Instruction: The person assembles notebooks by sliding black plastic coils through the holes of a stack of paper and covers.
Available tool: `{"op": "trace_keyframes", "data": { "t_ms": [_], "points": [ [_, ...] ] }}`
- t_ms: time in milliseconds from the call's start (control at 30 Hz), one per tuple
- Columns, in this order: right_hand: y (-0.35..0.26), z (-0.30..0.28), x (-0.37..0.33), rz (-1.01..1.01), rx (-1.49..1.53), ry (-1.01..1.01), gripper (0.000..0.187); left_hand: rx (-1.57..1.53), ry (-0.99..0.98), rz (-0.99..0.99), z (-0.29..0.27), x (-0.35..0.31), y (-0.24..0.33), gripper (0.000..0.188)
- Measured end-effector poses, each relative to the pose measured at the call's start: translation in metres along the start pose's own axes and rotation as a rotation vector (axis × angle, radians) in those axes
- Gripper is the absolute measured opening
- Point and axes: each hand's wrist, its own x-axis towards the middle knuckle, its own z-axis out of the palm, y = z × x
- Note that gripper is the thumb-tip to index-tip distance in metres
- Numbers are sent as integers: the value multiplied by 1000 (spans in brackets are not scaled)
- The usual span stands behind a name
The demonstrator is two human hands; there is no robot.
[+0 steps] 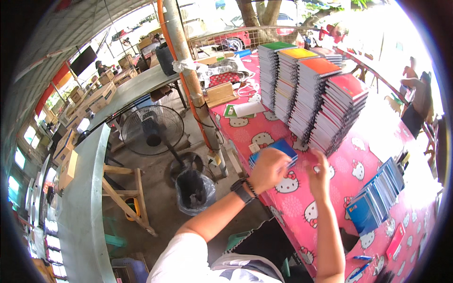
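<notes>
Blue notebooks (pixel 284 145) lie in a low pile on the pink patterned tablecloth (pixel 302 219), near the table edge by the pole. Left hand (pixel 270 169), with a dark band (pixel 241 191) at its wrist, is over the near side of the pile, fingers bent; whether it grips or touches the covers cannot be told. Right hand (pixel 319 175) is apart from the left, to the right of the pile, fingers raised and parted.

Just beyond stand four tall stacks of spiral-bound notebooks, side by side, topped in green (pixel 277 45), yellow (pixel 299 53), orange (pixel 321 66) and red (pixel 348 87). To the right, a second blue batch (pixel 376 198) lies fanned in a slanting row; blue pens (pixel 361 270) lie nearer the person.

Left of the table: a metal pole (pixel 188 80), a lined waste bin (pixel 195 191) and a standing fan (pixel 152 129).
</notes>
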Motion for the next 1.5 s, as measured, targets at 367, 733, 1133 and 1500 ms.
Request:
{"op": "trace_keyframes", "data": {
  "t_ms": [367, 733, 1133, 1500],
  "points": [
    [-105, -133, -100, 47, -299, -263, 89, 459, -605, 1004, 132, 9, 175, 20],
    [-78, -159, -136, 8, -180, -39, 78, -128, -737, 1316, 153, 28, 228, 10],
    [-76, -136, -112, -209, -374, -164, 60, -107, -609, 1094, 140, 43, 196, 8],
    [-85, -130, -91, -286, -468, -348, 59, -93, -627, 1078, 108, 54, 192, 21]
  ]
}}
